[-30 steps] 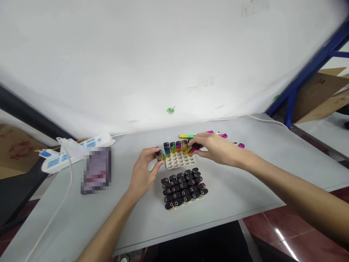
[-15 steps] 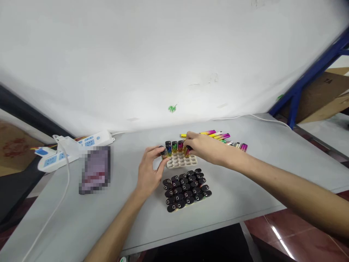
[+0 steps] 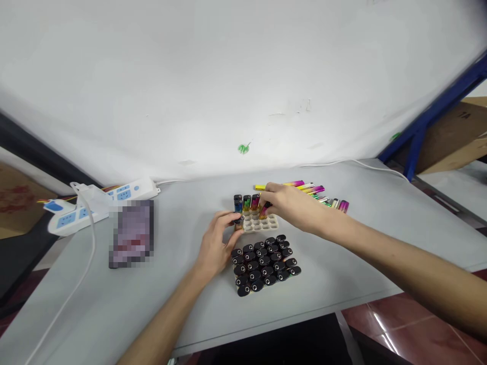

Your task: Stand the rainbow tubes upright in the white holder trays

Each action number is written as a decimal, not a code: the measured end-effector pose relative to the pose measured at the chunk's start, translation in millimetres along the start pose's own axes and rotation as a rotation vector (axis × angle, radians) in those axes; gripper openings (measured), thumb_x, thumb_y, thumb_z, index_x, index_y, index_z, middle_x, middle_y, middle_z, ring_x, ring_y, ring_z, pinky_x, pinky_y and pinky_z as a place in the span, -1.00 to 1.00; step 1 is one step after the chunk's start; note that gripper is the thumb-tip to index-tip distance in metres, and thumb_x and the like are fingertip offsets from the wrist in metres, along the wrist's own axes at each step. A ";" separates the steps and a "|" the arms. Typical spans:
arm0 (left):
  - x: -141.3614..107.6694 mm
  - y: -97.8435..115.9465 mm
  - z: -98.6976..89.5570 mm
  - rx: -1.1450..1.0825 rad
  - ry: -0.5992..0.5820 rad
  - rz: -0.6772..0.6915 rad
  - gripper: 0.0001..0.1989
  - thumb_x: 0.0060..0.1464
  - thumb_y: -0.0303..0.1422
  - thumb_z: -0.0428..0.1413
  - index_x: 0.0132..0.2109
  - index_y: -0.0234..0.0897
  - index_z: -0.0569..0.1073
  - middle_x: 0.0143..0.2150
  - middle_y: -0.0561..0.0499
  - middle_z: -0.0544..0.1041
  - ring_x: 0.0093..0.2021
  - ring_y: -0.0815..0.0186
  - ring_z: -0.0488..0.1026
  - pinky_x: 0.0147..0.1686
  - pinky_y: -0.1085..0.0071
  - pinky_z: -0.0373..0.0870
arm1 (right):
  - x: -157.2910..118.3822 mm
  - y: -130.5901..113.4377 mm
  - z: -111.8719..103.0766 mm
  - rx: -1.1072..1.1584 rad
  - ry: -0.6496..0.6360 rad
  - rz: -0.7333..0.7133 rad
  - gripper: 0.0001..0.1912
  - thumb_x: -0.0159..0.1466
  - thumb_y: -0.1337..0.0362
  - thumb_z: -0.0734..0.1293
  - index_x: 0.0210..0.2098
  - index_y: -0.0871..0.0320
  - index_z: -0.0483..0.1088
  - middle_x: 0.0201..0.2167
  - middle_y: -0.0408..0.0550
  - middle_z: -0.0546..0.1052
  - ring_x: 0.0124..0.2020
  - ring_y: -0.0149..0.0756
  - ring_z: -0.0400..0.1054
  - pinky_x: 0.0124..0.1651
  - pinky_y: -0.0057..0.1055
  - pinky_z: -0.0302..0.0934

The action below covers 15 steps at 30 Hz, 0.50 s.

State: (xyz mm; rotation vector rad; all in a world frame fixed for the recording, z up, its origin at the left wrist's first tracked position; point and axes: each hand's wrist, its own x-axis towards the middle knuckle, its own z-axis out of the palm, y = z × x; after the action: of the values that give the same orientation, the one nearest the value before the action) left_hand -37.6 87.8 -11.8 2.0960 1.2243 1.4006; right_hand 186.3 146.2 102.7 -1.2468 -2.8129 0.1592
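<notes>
My left hand (image 3: 219, 242) pinches an upright black-topped lighter (image 3: 239, 220) at the left front corner of a cream tray (image 3: 261, 226) with oval holes. Whether its base sits in a hole is hidden. My right hand (image 3: 282, 202) grips another lighter (image 3: 265, 209), with a black top and an orange-magenta body, tilted over the tray's middle. Along the tray's back row stand a blue lighter (image 3: 238, 204), a green one (image 3: 247, 203) and a magenta one (image 3: 255, 202). In front, a second tray is filled with several black-topped lighters (image 3: 264, 261).
Loose colourful lighters (image 3: 312, 189) lie behind and right of my right hand, some partly covered by it. At left are a white power strip (image 3: 125, 194), a cable (image 3: 92, 243) and a pixelated dark packet (image 3: 132, 233). The wall (image 3: 190, 101) rises behind the grey table (image 3: 171, 299).
My left hand has brought its lighter rightward and lower against the tray's corner. My right hand keeps its lighter over the tray with little movement. The view has shifted slightly.
</notes>
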 end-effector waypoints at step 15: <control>3.6 4.7 -2.4 0.015 -0.030 0.008 -0.60 0.21 -0.46 0.15 0.14 -0.03 0.32 0.06 0.00 0.41 -0.09 0.33 0.56 -0.01 0.17 0.59 | -3.2 1.7 2.7 -0.037 0.075 -0.049 -0.85 0.29 0.48 0.29 -0.18 0.20 0.44 -0.28 -0.03 0.42 -0.38 -0.33 0.25 -0.39 -0.37 0.04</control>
State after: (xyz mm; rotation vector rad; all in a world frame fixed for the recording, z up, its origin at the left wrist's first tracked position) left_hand -37.0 87.6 -5.5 2.1261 1.2195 1.3619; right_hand 189.4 144.8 99.8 -1.1642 -2.7917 0.0567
